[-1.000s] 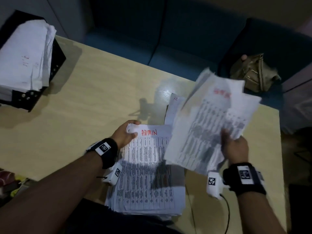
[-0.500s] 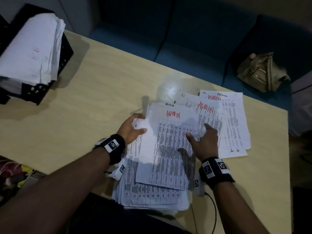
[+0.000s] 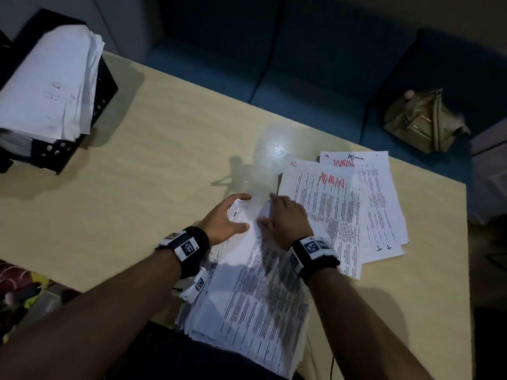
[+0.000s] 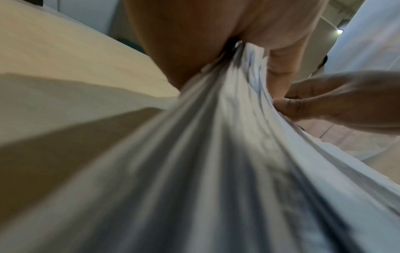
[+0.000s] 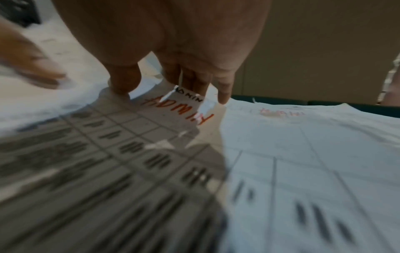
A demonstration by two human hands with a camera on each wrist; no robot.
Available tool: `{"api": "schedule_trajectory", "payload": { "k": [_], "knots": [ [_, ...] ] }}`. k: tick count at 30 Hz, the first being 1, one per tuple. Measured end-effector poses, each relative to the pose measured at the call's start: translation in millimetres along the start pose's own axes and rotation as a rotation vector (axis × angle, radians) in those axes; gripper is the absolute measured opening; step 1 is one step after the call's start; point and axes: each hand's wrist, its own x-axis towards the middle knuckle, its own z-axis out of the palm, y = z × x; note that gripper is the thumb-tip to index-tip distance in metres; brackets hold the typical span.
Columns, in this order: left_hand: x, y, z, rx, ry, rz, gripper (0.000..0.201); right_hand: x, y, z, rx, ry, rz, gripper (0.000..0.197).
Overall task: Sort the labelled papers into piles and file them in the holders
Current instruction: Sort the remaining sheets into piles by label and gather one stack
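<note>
A thick stack of printed papers lies at the table's near edge. My left hand grips its far left corner, thumb on top and fingers curled over the edge; the left wrist view shows the fanned sheets under the palm. My right hand rests beside it, with its fingertips and thumb pressing on the top sheet marked ADMIN in red. Right of the hands lies a loose pile of ADMIN sheets. A black holder stuffed with papers stands at the far left.
The wooden table ends at a blue sofa behind it, where an olive bag sits. The table's right edge runs close past the ADMIN pile. Colourful clutter shows below the near left edge.
My right hand set the lifted sheets down on the ADMIN pile at the right, then came back to the top of the stack beside my left hand. The left hand kept its grip.
</note>
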Motion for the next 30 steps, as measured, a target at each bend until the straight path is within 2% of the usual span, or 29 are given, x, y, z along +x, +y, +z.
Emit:
{"api": "schedule_trajectory", "payload": {
  "k": [3,5,6,8,9,11,12,13,15,18,20,23,25,27,30],
  "knots": [
    [-1,-4,9,-0.037,-0.042,-0.009,0.056,-6,-6,6,0.109,-0.084,-0.101,0.058],
    [0,-6,11,-0.008,-0.050,-0.010,0.055,-7,4,1,0.187,-0.061,-0.061,0.050],
    [0,-6,11,0.012,-0.049,-0.011,0.055,-8,13,-5,0.162,0.006,-0.007,0.049],
    [1,-5,8,0.025,-0.058,-0.015,0.055,-14,45,-14,0.105,0.218,0.234,0.046],
    [1,-5,8,0.027,-0.062,-0.020,0.054,-19,64,-20,0.131,0.307,0.446,0.048],
    [1,-5,7,0.040,-0.056,-0.031,0.051,-31,92,-29,0.231,0.299,0.880,0.065],
    [1,-6,8,0.036,-0.048,-0.037,0.050,-36,100,-32,0.249,0.248,0.988,0.076],
    [2,-8,8,0.031,-0.039,-0.045,0.050,-38,106,-32,0.274,0.218,1.024,0.084],
    [4,-9,9,0.027,-0.031,-0.054,0.051,-38,109,-33,0.363,0.207,1.011,0.091],
    [6,-9,10,0.014,-0.044,-0.066,0.054,-35,111,-36,0.479,0.189,1.028,0.089],
    [6,-10,10,-0.001,-0.054,-0.060,0.056,-35,108,-39,0.481,0.150,0.999,0.082],
    [7,-12,7,0.006,-0.059,-0.056,0.058,-37,101,-42,0.417,0.114,0.831,0.059],
    [7,-13,7,0.015,-0.066,-0.060,0.059,-42,104,-47,0.421,0.163,0.721,0.040],
    [6,-13,6,0.026,-0.062,-0.068,0.059,-47,115,-58,0.421,0.251,0.681,0.025],
    [5,-14,5,0.032,-0.056,-0.075,0.058,-54,138,-81,0.392,0.350,0.722,0.027]
  ]
}}
